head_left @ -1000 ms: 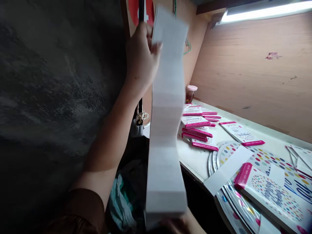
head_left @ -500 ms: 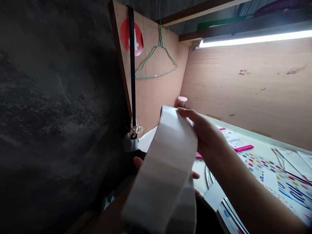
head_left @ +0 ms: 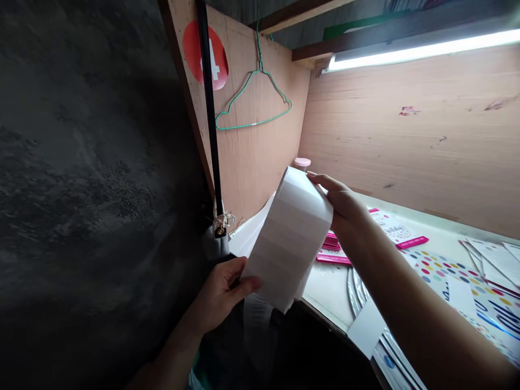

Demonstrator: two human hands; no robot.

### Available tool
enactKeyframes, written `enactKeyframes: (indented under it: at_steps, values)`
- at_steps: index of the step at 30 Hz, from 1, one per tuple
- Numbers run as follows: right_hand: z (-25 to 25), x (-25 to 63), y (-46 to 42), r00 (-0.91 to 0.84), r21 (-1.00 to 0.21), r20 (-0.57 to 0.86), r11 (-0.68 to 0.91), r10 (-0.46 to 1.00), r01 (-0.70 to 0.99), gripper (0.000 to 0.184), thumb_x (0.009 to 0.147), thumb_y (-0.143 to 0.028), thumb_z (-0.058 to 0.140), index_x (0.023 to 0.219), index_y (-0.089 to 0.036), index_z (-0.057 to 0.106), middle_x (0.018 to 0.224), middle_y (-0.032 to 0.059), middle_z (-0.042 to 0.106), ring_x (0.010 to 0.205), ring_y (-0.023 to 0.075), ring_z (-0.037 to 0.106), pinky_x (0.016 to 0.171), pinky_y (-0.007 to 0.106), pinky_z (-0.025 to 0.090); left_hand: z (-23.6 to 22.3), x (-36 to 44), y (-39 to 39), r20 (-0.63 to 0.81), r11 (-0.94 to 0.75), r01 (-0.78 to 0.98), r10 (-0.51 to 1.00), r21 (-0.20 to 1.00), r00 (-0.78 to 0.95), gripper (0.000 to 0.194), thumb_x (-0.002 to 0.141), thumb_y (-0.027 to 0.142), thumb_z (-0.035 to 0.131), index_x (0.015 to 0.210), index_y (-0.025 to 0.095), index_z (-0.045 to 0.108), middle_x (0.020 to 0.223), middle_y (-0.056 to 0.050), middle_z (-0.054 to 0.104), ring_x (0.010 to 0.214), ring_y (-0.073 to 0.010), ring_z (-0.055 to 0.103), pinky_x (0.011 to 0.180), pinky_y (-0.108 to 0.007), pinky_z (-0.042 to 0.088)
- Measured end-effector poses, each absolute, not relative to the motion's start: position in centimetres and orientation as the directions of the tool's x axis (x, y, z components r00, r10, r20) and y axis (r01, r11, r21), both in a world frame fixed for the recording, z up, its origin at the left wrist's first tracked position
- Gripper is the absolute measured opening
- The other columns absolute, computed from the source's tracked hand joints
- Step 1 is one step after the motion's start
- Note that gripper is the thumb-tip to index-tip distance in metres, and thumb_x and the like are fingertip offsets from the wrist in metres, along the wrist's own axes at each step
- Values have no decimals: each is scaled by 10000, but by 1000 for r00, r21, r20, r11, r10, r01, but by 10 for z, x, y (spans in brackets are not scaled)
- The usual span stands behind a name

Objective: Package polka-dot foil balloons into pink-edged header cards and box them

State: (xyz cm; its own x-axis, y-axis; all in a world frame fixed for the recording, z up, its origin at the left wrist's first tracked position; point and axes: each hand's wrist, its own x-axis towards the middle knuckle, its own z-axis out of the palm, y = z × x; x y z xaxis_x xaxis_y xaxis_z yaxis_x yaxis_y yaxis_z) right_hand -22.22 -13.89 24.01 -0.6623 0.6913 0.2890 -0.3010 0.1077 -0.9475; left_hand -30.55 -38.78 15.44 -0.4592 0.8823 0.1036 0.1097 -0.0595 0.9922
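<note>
A folded white paper strip, with a rounded bend at its upper end, hangs tilted between my two hands in front of the table's edge. My right hand grips its upper right corner, fingers closed over the edge. At its lower left edge, my left hand pinches the paper between thumb and fingers. Below my left hand a dim, thinner length of strip trails down into shadow. Whatever print the paper may bear on its other face is hidden.
Pink-edged cards and dotted printed sheets lie on the white table. Banded plastic packs sit at its front edge. A pink-lidded jar stands behind. A green hanger hangs on the wooden side panel.
My left hand has come from behind the strip to its lower left edge. The loose lower length has been gathered up, so the held strip looks shorter. My view has shifted slightly.
</note>
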Motion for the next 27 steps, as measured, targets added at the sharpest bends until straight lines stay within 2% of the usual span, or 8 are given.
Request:
enactKeyframes:
  at_steps: [4,7,10,12,14,16,21,27]
  values:
    - [213,-227,-137,-768,-948,-91,-290,634,-128,164,862,-326,556,808,-179,605,653,48,675,608,202,665,594,323,574,186,-280,-402,136,-166,2,802,986,-582,266,833,457,694,902,201,687,730,-1,625,678,-149,557,599,-217,441]
    - [188,-213,-147,-790,-971,-237,-117,565,207,459,924,-542,450,713,-165,605,527,78,615,489,204,604,498,342,542,212,-278,-393,193,-267,-13,728,964,-657,196,821,404,726,855,218,676,702,25,596,626,-103,516,555,-176,405]
    - [179,-186,-167,-781,-832,214,528,587,169,465,889,-563,507,925,-123,653,735,140,678,625,240,642,580,393,557,229,-289,-370,225,-330,-51,741,943,-633,197,806,374,745,814,192,669,713,21,595,625,-85,516,569,-165,409]
    - [184,-169,-183,-724,-525,618,846,308,-88,525,831,-412,636,1261,-125,542,1136,191,638,969,293,639,812,451,549,235,-295,-355,223,-330,-69,763,942,-607,237,802,381,741,763,166,649,677,20,570,597,-80,497,559,-174,399]
    - [193,-158,-199,-651,-249,759,934,25,-255,674,822,-259,646,1434,-172,377,1347,175,522,1188,304,537,951,457,490,235,-297,-344,212,-306,-67,786,950,-580,281,810,394,724,714,156,609,638,28,528,565,-78,466,543,-186,379]
    - [201,-156,-209,-606,-131,793,956,-59,-264,554,877,-136,539,1410,-228,417,1259,119,596,1108,248,591,863,372,520,230,-295,-338,226,-278,-5,792,961,-567,344,831,426,695,667,159,552,608,42,469,538,-76,423,516,-194,343]
    - [214,-167,-213,-535,-355,821,913,200,-203,317,830,-63,484,1055,-243,618,859,1,685,709,129,634,598,232,475,205,-295,-339,493,-436,252,627,864,-603,466,760,575,729,1013,221,563,903,-10,613,813,-147,579,715,-240,465]
    - [227,-185,-201,-527,-675,706,674,472,-300,160,747,-108,525,829,-219,607,698,-25,596,652,127,566,576,251,457,147,-314,-344,140,-164,-73,954,984,-264,517,650,343,878,1083,194,636,1026,-74,732,958,-259,685,831,-342,547]
